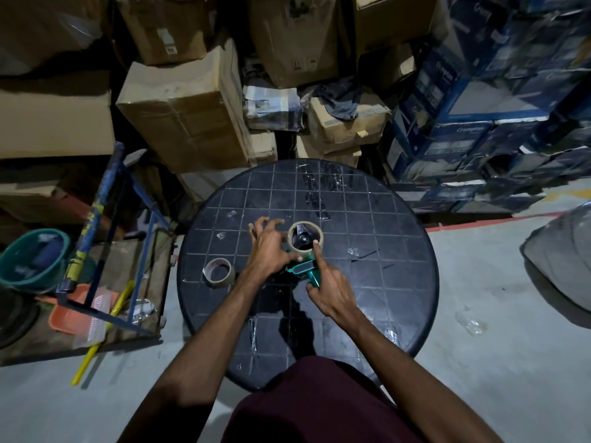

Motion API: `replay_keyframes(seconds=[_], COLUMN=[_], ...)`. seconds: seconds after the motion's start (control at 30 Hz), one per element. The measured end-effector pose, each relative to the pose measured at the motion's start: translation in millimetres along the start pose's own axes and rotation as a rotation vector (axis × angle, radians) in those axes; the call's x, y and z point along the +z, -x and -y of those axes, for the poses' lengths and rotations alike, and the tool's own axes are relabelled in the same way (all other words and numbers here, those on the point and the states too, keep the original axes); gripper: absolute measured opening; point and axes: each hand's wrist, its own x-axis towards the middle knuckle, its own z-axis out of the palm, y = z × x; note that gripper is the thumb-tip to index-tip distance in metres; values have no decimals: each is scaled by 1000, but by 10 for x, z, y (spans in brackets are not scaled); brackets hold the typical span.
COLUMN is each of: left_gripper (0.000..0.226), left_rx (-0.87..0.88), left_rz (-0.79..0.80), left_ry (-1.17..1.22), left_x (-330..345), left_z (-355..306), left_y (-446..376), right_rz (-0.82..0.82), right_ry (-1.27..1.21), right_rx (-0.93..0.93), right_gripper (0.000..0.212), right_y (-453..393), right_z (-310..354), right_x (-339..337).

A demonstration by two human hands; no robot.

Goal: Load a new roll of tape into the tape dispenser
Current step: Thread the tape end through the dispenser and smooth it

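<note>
The round black table (399, 238), its gridded top littered with stuck scraps of clear tape, stands in front of stacked cardboard boxes (185, 113), and on it, near the middle, lies the green tape dispenser (305, 270) with the new roll of tape (305, 239) already sitting around its dark hub. The right hand (329, 289) wraps the dispenser's handle with its lower fingers while the index finger reaches forward and presses on the roll's near edge; the left hand (271, 247) has its fingers spread wide above the table, and only the thumb tip seems to touch the roll's lower rim near the green frame, so it holds nothing firmly. The main risk, as I judge it, is that the roll is not fully seated: pressed on one side only, it could cock on the hub and jam or pop off. The dispenser rests flat and is braced by one hand, so a harder push could slide it across the smooth top. Whether the tape's free end faces the right way cannot be seen, and a reversed roll would feed sticky side wrong. A spent roll (218, 271) lies well to the left and could be confused with the fresh one.
</note>
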Motion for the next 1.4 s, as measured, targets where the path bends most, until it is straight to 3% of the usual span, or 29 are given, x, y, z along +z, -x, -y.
replay_keyframes(seconds=[0.27, 0.33, 0.47, 0.5, 0.6, 0.73, 1.13, 1.3, 1.4], left_gripper=[21, 28, 82, 85, 65, 41, 35, 63, 56], left_rx=[20, -47, -157, -153, -103, -78, -67, -97, -77], left_rz=[-40, -72, -23, 13, 63, 14, -75, 66, 80], left_ry=[-28, -51, -119, -106, -65, -88, -158, -159, -139], left_x=[88, 116, 112, 101, 82, 80, 195, 156, 159], left_z=[-63, -93, -93, -94, -80, -20, -38, -85, -92], left_y=[25, 47, 31, 20, -2, -22, -14, -22, -1], right_rz=[2, -1, -7, -3, 7, 10, -12, -4, -6], right_ry=[15, 26, 15, 17, 23, 2, 3, 21, 23], right_rx=[5, 8, 8, 4, 2, -2, 0, -17, -22], right_gripper=[98, 97, 95, 96, 98, 99, 103, 103, 103], right_y=[-31, -36, -33, -33, -14, -2, -23, -19, -12], right_z=[30, 51, 38, 31, 15, -5, -78, -76, -89], right_x=[-42, -48, -59, -57, -35, -30, -15, -27, -19])
